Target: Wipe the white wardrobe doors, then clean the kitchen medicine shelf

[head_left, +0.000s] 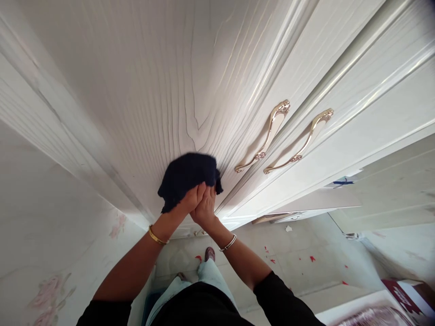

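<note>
A dark navy cloth (189, 177) lies bunched against the white wood-grain cabinet door (142, 90). My left hand (193, 199) is on the cloth, its fingers mostly hidden by the fabric. Beside it and touching it, my right hand (205, 210) presses at the cloth's lower right edge, fingertips covered. A gold bracelet circles my left wrist and a silver one my right. Just right of the cloth, an ornate gold handle (261, 155) is fixed to this door; a matching handle (295, 158) sits on the neighbouring door.
A wall with pink flowers (47, 294) stands at the left. The tiled floor (282, 262) below has scattered red scraps. At the right are a low shelf (312, 203), a maroon and white box (406, 296) and a plastic-wrapped item (374, 317) at the bottom edge.
</note>
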A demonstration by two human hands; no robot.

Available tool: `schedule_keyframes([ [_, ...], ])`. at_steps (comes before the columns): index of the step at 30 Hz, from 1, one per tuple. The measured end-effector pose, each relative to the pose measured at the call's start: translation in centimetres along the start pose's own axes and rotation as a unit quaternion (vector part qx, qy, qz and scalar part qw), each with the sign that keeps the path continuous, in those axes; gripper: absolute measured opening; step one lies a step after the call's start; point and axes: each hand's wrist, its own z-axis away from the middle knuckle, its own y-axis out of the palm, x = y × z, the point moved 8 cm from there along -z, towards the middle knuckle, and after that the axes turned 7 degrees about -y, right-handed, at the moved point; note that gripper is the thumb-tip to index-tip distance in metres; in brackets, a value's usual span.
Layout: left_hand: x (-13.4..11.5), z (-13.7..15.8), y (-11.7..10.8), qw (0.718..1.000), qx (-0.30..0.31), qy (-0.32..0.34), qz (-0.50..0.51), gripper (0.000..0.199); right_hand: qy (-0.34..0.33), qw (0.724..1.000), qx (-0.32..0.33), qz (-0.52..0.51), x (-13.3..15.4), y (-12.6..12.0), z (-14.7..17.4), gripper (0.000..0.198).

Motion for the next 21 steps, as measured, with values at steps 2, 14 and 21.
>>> schedule_keyframes([
  [2, -1.0, 2.4, 0.7, 0.998, 0.015, 0.048, -0.037, 0.051, 0.008, 0.999, 0.040, -0.018, 0.5, 1.0, 2.1, 0.076],
  [14, -0.9, -5.3, -6.5, 0.998, -0.041, 0.048, -0.010, 0.048, 0.045, 0.998, -0.030, 0.033, -1.3, -1.8, -7.7, 0.068],
  [21, 0.0, 2.4, -0.9, 0.991, -0.032, 0.110, -0.067, 0.054, 0.080, 0.996, 0.039, -0.001, 0.4, -1.3, -0.3, 0.070],
])
